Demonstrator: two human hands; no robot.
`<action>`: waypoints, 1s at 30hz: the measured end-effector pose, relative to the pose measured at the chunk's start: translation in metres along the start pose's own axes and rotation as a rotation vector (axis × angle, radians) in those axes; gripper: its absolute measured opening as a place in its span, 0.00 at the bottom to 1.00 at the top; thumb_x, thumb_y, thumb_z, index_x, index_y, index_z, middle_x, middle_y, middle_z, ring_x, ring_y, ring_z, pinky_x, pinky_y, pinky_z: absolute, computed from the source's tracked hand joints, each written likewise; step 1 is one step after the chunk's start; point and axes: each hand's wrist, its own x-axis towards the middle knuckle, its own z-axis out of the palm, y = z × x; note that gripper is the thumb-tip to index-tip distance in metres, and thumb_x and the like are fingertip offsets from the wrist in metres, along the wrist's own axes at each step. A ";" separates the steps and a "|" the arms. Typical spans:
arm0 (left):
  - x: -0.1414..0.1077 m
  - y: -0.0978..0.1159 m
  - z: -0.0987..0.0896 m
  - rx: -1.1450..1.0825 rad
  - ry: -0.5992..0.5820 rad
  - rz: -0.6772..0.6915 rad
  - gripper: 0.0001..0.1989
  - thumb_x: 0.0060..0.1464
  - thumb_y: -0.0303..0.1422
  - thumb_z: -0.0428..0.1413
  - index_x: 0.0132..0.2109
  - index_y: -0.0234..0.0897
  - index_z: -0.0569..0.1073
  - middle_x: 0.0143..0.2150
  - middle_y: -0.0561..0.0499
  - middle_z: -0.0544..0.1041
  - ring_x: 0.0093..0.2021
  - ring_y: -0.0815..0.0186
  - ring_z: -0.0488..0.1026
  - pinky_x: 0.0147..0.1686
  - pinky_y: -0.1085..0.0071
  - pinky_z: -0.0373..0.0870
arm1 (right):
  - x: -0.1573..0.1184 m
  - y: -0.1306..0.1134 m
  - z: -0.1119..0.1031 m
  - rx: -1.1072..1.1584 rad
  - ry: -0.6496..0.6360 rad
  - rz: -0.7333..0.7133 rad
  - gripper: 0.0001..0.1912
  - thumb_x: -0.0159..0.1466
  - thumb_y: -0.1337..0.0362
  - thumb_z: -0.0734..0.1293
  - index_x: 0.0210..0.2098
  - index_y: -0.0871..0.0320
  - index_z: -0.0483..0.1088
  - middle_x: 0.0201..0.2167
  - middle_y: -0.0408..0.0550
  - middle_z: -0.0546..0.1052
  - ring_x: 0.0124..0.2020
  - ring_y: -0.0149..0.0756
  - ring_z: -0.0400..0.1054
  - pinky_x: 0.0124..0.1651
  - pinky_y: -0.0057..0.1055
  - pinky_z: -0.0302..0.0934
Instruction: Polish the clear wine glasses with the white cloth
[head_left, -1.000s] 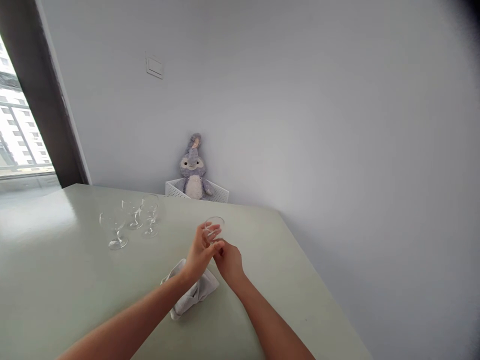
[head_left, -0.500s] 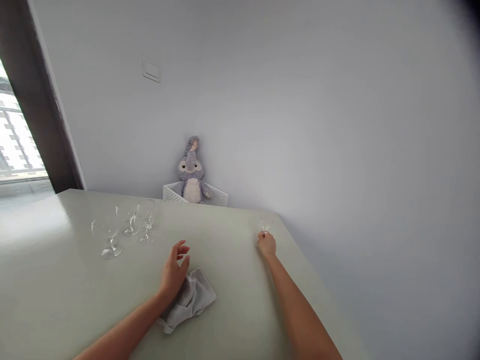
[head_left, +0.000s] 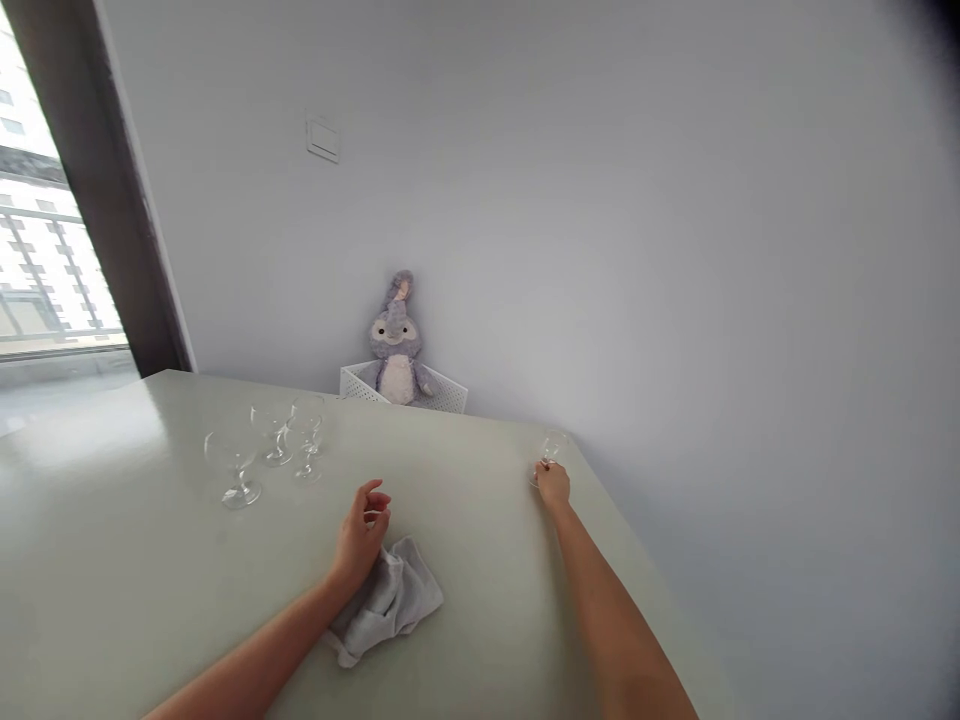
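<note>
My right hand (head_left: 553,482) reaches to the far right part of the table, its fingers closed around the stem of a clear stemmed glass (head_left: 555,444). The glass is upright, with its foot at the tabletop; the fingers hide part of the stem. My left hand (head_left: 363,530) is loosely curled with nothing in it, thumb and fingers apart. Its wrist lies over a crumpled grey cloth (head_left: 397,600), covering the cloth's left side. Several more clear stemmed glasses stand upright in a group at the left, the nearest glass (head_left: 241,492) slightly apart from the others.
The pale, glossy table (head_left: 480,560) runs to a grey wall. Behind its far edge, a purple-grey plush toy (head_left: 396,350) sits in a white perforated basket (head_left: 450,397). A dark frame (head_left: 112,180) and a bright window are at the left.
The whole view has shifted slightly, so things appear farther right. My left fingers have curled in a little. My right hand keeps its hold on the glass.
</note>
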 end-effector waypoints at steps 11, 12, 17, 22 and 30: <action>0.020 0.006 -0.015 -0.500 0.368 -0.297 0.16 0.43 0.28 0.55 0.42 0.41 0.65 0.35 0.52 0.68 0.33 0.71 0.67 0.35 0.73 0.66 | -0.044 0.012 -0.029 0.253 0.036 -0.035 0.27 0.50 0.50 0.61 0.44 0.62 0.64 0.31 0.50 0.73 0.28 0.38 0.65 0.32 0.31 0.56; 0.026 0.008 -0.021 -0.623 0.421 -0.352 0.16 0.45 0.28 0.54 0.43 0.42 0.64 0.34 0.52 0.67 0.33 0.72 0.68 0.35 0.73 0.67 | -0.051 0.007 -0.030 0.284 0.017 -0.065 0.25 0.51 0.51 0.61 0.42 0.61 0.66 0.29 0.49 0.73 0.27 0.37 0.65 0.31 0.31 0.56; 0.057 0.010 -0.053 -1.062 0.512 -0.648 0.21 0.56 0.37 0.44 0.56 0.46 0.50 0.38 0.46 0.69 0.33 0.68 0.72 0.33 0.71 0.70 | -0.114 -0.037 -0.017 0.401 -0.196 -0.289 0.15 0.53 0.54 0.61 0.31 0.59 0.69 0.23 0.44 0.72 0.22 0.32 0.63 0.28 0.28 0.57; 0.077 0.006 -0.065 -1.184 0.424 -0.711 0.28 0.57 0.45 0.39 0.60 0.46 0.36 0.45 0.39 0.68 0.38 0.61 0.73 0.30 0.66 0.73 | -0.206 -0.080 0.004 0.320 -0.519 -0.828 0.13 0.59 0.62 0.59 0.43 0.56 0.67 0.29 0.43 0.73 0.27 0.30 0.64 0.32 0.26 0.57; 0.099 0.000 -0.066 -1.309 0.354 -0.676 0.24 0.55 0.50 0.36 0.57 0.57 0.40 0.49 0.41 0.65 0.42 0.60 0.73 0.31 0.62 0.73 | -0.262 -0.099 0.008 0.011 -0.351 -1.154 0.12 0.62 0.61 0.57 0.43 0.55 0.67 0.31 0.47 0.71 0.32 0.34 0.65 0.33 0.29 0.57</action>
